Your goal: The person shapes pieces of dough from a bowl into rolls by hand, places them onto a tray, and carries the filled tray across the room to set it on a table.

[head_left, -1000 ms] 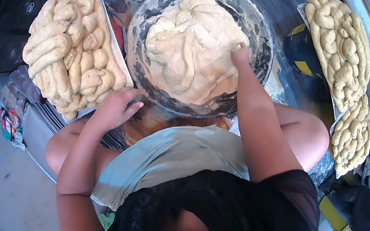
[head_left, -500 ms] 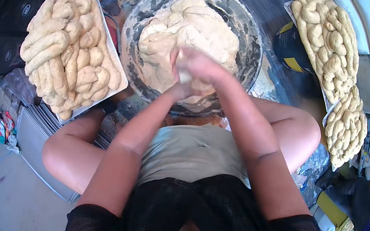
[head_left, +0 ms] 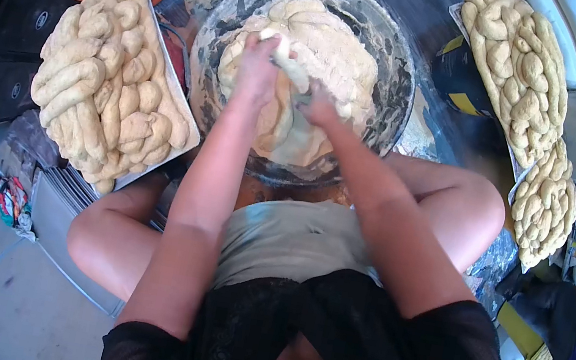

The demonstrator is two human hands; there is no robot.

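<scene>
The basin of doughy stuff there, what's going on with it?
A seated person has both hands over the basin, working a short, pale roll. The left hand grips its upper end; the right hand, blurred, is at the other end, so its hold is unclear. Below them, a large dough-like mass lies in the basin. To the left, thick rolls are heaped on a tray; more twisted rolls lie at the right.

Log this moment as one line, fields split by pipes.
Left hand: holding dough strand | Right hand: blurred, at same strand | Basin: dough mass below hands | Left side: tray of dough ropes
</scene>
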